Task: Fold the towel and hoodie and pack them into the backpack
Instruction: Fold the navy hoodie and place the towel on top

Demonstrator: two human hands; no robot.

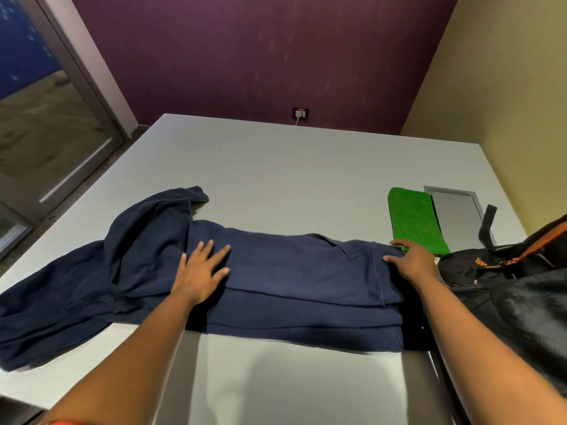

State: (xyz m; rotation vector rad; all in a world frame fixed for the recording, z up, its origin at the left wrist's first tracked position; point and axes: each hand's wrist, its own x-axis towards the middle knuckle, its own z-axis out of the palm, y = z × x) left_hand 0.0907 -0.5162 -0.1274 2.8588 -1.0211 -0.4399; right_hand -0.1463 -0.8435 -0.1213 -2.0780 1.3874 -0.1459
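Both forearms reach in from 6 o'clock over the near edge of the grey table (276, 167), where a navy hoodie (300, 280) lies folded lengthwise into a long band running from 9 to 3 o'clock. Its hood and one loose sleeve sprawl unfolded toward 9 o'clock, the sleeve hanging partly over the table's near-left edge. On the band, just left of centre, the left hand (201, 269) lies flat with fingers straight and spread, pressing the cloth. At the hem end, toward 3 o'clock, the right hand (412, 260) rests on the fabric's edge; its thumb lies on the hem, but the other fingers are hidden behind the hand, so whether they pinch the cloth cannot be told. Just beyond that hand, at about 2 o'clock, a folded green towel (412, 219) lies flat on the table, beside a grey recessed panel (457, 216). At 3 o'clock a black backpack with orange trim (521, 289) sits touching the hoodie's hem end, one strap sticking up.
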